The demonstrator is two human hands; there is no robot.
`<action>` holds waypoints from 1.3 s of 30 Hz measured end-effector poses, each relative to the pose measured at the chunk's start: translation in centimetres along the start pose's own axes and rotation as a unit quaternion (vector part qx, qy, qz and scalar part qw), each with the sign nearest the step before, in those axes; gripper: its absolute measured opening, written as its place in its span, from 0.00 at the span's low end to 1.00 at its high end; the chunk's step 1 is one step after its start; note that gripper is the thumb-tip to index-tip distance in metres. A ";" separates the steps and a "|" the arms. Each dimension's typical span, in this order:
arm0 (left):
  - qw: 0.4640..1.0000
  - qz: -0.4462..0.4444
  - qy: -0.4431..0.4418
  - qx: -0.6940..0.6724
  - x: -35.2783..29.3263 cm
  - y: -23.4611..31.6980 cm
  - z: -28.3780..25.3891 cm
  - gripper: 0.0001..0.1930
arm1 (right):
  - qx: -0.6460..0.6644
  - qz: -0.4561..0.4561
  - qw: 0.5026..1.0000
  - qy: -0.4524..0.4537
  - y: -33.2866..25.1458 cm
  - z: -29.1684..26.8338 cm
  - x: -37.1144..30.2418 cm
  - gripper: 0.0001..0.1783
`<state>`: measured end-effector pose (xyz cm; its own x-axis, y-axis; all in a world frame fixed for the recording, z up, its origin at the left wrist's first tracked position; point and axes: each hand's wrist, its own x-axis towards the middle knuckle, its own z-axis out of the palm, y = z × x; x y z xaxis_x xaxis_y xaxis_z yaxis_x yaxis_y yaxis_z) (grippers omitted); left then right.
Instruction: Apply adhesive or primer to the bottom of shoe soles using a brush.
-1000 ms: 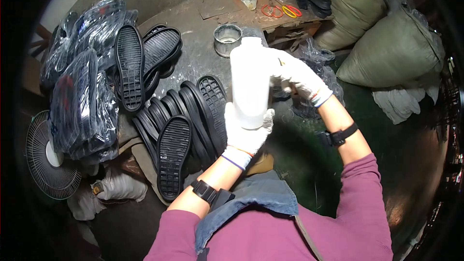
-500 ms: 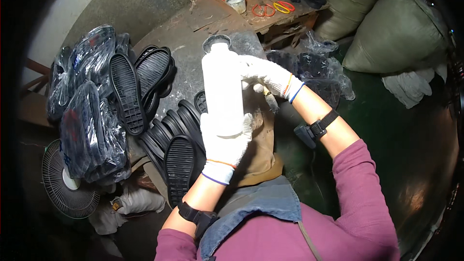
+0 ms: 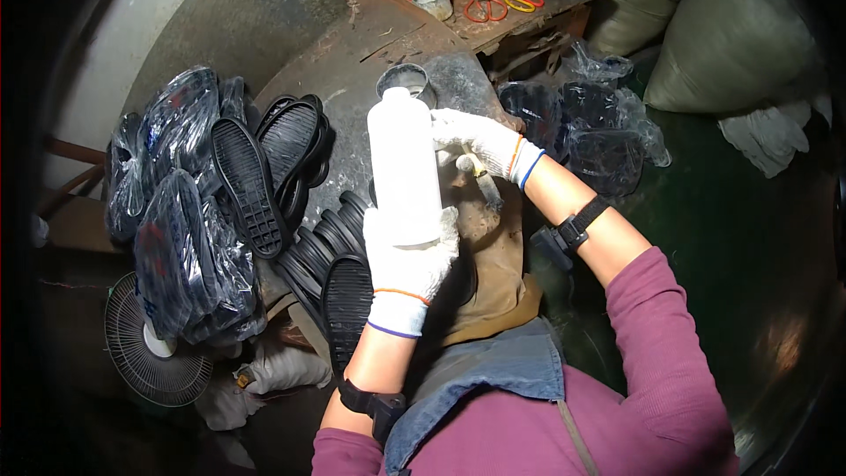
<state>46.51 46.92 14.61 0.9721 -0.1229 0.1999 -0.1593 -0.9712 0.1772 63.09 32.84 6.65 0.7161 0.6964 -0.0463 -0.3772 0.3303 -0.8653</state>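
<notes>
A white plastic bottle point(image 3: 405, 167) stands tilted slightly away from me, its narrow neck at the far end. My left hand point(image 3: 410, 269), in a white knit glove, is closed around the bottle's base. At the bottle's upper right side is my gloved right hand point(image 3: 476, 137), fingers curled, its fingertips against or just beside the bottle. Between those fingers a small brush point(image 3: 484, 181) sticks out, dark clotted end downward. A round dark-rimmed container point(image 3: 418, 77) sits on the worktop behind the bottle's neck and is partly hidden by it.
Black shoe soles point(image 3: 247, 181) lie in piles left of my hands, beside plastic-wrapped bundles point(image 3: 181, 238). A fan point(image 3: 154, 344) stands at lower left. Scissors point(image 3: 486, 9) and a small tub point(image 3: 434, 2) rest on the far bench. Big sacks point(image 3: 727, 44) stand at right.
My view has shifted, so the bench and soles appear moved. The bottle stays in my left hand. My right hand has turned a little, and more of the brush shows below it.
</notes>
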 end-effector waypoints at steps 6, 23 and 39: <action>0.993 -0.046 -0.003 -0.110 0.7 -0.2 0.5 0.21 | 0.026 0.015 1.000 0.002 0.3 -0.7 0.1 0.18; 0.506 -0.343 0.020 -0.791 -1.0 -2.0 1.6 0.33 | 0.106 0.064 0.992 -0.001 1.8 -1.3 1.4 0.17; 0.189 -0.410 0.042 -0.892 -0.4 -3.1 -0.1 0.34 | 0.117 0.045 0.992 0.003 0.8 -0.6 1.0 0.20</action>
<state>46.64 49.99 14.11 0.8023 -0.0048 -0.5970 0.1616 0.9644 0.2095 63.86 33.40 5.65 0.6773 0.7257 -0.1214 -0.5645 0.4067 -0.7183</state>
